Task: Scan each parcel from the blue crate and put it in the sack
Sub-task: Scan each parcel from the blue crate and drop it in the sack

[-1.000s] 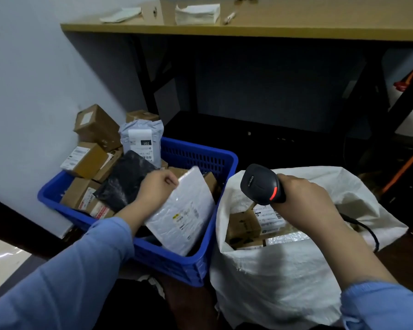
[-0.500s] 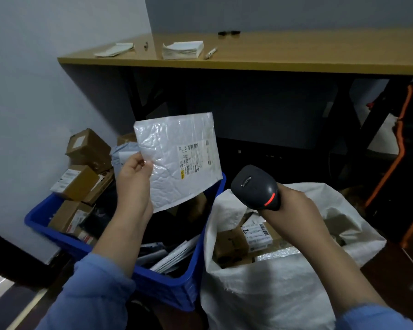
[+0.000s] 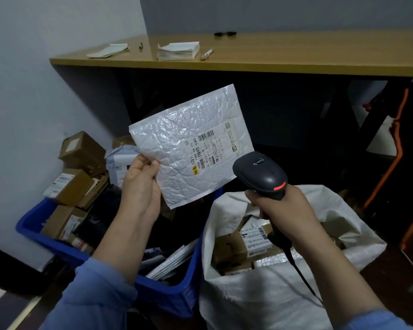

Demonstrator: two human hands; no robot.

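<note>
Now my left hand (image 3: 141, 186) pinches the mailer (image 3: 181, 139) by its corner, label (image 3: 210, 151) toward the scanner (image 3: 260, 173) my right hand (image 3: 283, 211) grips.

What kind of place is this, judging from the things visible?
Probably a parcel sorting room: a blue crate of labelled parcels, a white sack holding more, and a barcode scanner in the right hand, facing a padded envelope in the left hand.

The left hand (image 3: 142, 186) is held up, and its fingers (image 3: 138, 164) pinch the corner of the white mailer (image 3: 191, 148). The right hand (image 3: 281, 210) grips the scanner (image 3: 260, 175) by its handle. Both forearms reach forward.
</note>
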